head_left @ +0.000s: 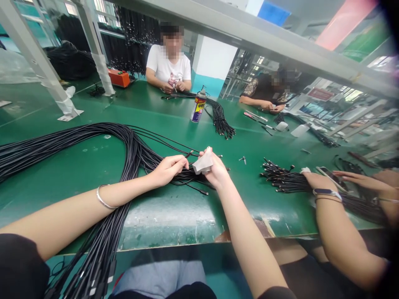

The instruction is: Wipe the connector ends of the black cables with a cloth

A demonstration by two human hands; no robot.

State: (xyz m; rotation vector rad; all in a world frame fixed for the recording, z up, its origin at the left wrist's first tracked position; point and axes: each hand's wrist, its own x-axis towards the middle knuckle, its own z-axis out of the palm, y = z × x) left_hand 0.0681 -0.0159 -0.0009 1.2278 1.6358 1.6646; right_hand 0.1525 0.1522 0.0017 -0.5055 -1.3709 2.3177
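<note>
1. Two bare hands worked close together over the green table (162, 216): the left hand (166, 171) and the right hand (215, 168).
2. Left fingers (178, 163) curled over the black cables (134, 155) near a thin strand. Could not tell whether they gripped it.
3. Right fingers (208, 153) clenched a white wipe (202, 164). Could not tell whether a cable ran inside it.
4. Black cables lay in a long looped bundle across the table, running under both hands. One stretch hung over the near edge, its plugs (96, 282) dangling below the table.
5. A co-worker's hand (318, 180) rested on a separate bundle of cable ends (280, 178) to the right. Another person sat across the table, hands together.
6. A spray can (198, 107) stood upright beyond the hands, beside a smaller cable bundle (220, 120).
7. Risk: the overhanging cables' weight could drag the bundle off the table.
8. Risk: pulling one strand from the loops could knot others or snag the plugs.
9. Risk: a reach across the table could tip the can.
</note>
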